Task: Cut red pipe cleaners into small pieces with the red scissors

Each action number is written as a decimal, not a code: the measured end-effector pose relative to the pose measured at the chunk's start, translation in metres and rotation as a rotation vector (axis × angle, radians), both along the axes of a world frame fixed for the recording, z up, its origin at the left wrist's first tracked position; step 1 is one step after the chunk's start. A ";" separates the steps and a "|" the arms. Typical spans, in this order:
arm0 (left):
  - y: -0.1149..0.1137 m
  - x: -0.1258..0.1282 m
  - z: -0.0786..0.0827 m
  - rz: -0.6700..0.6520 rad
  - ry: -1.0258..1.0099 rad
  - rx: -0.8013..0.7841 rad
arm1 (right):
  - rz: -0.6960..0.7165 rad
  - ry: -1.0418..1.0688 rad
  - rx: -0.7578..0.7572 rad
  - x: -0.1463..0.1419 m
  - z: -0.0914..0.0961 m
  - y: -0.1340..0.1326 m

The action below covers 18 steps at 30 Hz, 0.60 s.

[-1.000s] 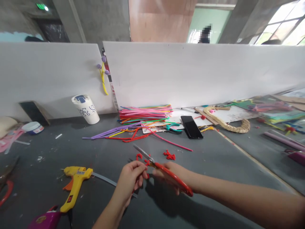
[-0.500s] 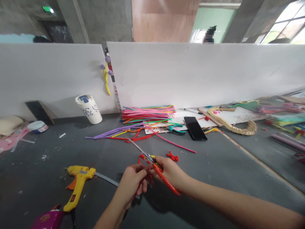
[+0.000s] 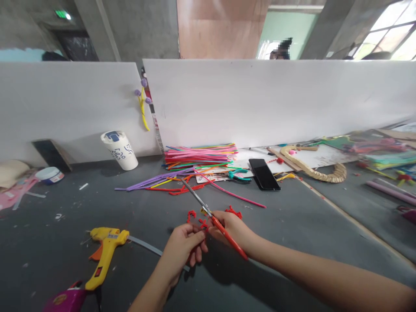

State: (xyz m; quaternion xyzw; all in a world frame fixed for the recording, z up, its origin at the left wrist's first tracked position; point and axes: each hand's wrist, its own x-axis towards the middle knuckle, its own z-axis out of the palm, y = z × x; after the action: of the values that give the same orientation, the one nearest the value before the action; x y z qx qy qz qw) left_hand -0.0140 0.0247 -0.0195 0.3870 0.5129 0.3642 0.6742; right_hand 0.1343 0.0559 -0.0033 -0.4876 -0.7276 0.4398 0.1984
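Observation:
My right hand [image 3: 235, 230] is wrapped around a pair of red-handled scissors [image 3: 230, 239], whose long blades point away to the upper left. Close beside it, my left hand [image 3: 185, 245] pinches a small twisted piece of red pipe cleaner [image 3: 203, 223] between thumb and forefinger. The fingertips of both hands nearly meet at this piece; whether the right fingers touch it, I cannot tell. Just beyond the hands lie a bent red pipe-cleaner piece [image 3: 191, 215] and a small heap of red pieces [image 3: 234, 211], partly hidden by the right hand.
Left of my hands lies a yellow glue gun [image 3: 107, 255] with a clear glue stick [image 3: 146, 245]. Ahead are bundled pipe cleaners [image 3: 201, 155], teal-handled pliers [image 3: 238, 174] and a black phone [image 3: 264, 174]. A white cup [image 3: 121, 151] stands before the white partition [image 3: 260, 99].
The scissors have turned so their blades point more forward and look closed together. The red piece shows more clearly at my left fingertips. The view has shifted slightly.

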 end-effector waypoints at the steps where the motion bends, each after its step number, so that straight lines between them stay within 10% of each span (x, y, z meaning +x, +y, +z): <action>1: 0.000 0.000 0.000 0.006 0.003 0.002 | 0.003 -0.007 -0.006 0.000 0.000 0.001; 12: 0.003 -0.004 0.005 0.203 0.064 0.069 | -0.014 -0.448 0.164 0.023 0.014 0.012; 18: 0.003 -0.005 0.003 0.253 0.030 0.105 | 0.038 -0.375 -0.030 0.038 0.021 0.013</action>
State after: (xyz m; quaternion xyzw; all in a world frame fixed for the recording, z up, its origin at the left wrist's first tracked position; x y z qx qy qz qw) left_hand -0.0195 0.0277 -0.0161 0.3595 0.5478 0.4669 0.5939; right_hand 0.1723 0.0688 0.0173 -0.5500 -0.7542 0.3560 0.0437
